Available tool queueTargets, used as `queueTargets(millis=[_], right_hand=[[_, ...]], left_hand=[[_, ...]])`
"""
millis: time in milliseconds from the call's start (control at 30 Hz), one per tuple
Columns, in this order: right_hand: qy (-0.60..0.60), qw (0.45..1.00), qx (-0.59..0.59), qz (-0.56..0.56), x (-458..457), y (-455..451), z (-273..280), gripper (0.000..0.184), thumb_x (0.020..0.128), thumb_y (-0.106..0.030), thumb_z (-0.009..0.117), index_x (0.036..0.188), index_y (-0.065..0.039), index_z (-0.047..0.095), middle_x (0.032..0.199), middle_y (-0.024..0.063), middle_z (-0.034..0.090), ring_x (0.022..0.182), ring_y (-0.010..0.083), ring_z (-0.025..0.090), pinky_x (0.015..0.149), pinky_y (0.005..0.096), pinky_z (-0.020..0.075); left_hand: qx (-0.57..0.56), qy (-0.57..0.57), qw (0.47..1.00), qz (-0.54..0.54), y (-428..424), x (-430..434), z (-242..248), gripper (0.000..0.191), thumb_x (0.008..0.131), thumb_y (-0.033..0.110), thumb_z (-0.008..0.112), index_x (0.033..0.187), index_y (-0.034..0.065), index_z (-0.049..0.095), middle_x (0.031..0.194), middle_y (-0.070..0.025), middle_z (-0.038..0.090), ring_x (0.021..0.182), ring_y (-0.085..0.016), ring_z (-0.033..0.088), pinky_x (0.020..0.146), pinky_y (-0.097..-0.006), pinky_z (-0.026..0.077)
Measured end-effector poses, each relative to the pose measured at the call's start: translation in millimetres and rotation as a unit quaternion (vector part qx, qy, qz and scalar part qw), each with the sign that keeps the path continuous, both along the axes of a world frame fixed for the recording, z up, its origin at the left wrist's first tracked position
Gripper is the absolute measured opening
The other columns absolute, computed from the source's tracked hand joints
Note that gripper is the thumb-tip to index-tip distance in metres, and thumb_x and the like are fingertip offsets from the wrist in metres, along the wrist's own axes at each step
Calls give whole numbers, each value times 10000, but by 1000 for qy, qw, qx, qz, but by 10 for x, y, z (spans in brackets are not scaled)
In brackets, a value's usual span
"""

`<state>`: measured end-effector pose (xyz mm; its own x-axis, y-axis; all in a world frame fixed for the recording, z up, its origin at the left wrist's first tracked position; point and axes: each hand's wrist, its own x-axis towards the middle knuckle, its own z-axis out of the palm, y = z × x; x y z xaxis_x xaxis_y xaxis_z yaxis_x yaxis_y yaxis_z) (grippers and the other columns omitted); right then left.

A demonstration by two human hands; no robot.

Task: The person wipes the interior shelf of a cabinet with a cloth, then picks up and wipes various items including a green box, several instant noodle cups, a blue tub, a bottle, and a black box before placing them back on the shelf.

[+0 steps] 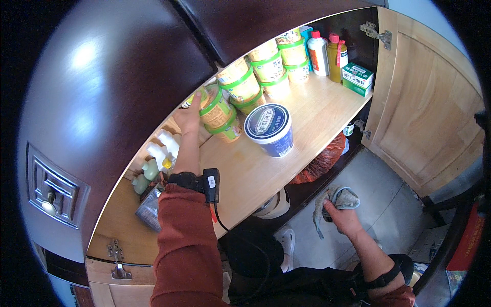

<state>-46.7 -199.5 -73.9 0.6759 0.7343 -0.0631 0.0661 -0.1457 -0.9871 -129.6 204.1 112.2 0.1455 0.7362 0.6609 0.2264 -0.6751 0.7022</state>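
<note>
Inside the open cabinet, my left hand (189, 116) reaches to the stacked instant noodle tubs with green rims (216, 109), its fingers on a tub at the stack's left side; the cabinet's top edge partly hides them. A blue and white noodle tub (268, 128) stands upright on the wooden shelf (245, 172), right of my left forearm. My right hand (341, 217) holds a crumpled grey cloth (343, 199) over the floor, outside the cabinet.
Bottles with red caps (318, 53) and a green and white box (358, 78) stand at the shelf's right end. White bottles (163, 146) are left of my forearm. A red plastic bag (322, 161) lies below the shelf. The wooden door (425, 103) hangs open at right.
</note>
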Motion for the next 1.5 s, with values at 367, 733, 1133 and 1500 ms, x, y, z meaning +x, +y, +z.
queueTargets(millis=[367, 733, 1133, 1500], right_hand=[[-35, 999, -7, 6, 29, 29, -57, 277, 853, -181, 611, 1076, -33, 538, 967, 45, 588, 886, 152, 548, 805, 303, 449], [-49, 999, 7, -2, 5, 67, -58, 234, 849, -168, 615, 1032, -39, 547, 932, 40, 579, 857, 140, 537, 775, 293, 455], [-56, 998, 17, 2, -17, 41, -22, 246, 848, -173, 614, 1037, -28, 552, 939, 53, 588, 853, 152, 547, 773, 300, 459], [-37, 999, 1, 4, 2, 26, 3, 234, 854, -171, 608, 1032, -30, 556, 927, 52, 592, 845, 147, 553, 758, 298, 465]], left_hand=[[8, -95, 995, -4, -87, 100, -86, 1076, 699, 322, 766, 1361, -79, 19, 1359, -270, 233, 1260, -335, 289, 1064, -380, 243], [48, -65, 996, 24, -12, 241, -154, 1042, 722, 290, 746, 1364, -74, 10, 1374, -268, 226, 1269, -333, 284, 1058, -379, 248], [-50, -13, 997, -57, -159, 46, -522, 1184, 615, 133, 807, 1395, 42, -79, 1363, -222, 275, 1244, -281, 337, 1037, -348, 286], [-56, 79, 994, -39, 81, -69, -551, 1214, 639, 230, 802, 1397, 82, -135, 1290, -194, 415, 1182, -268, 435, 1005, -330, 331]])
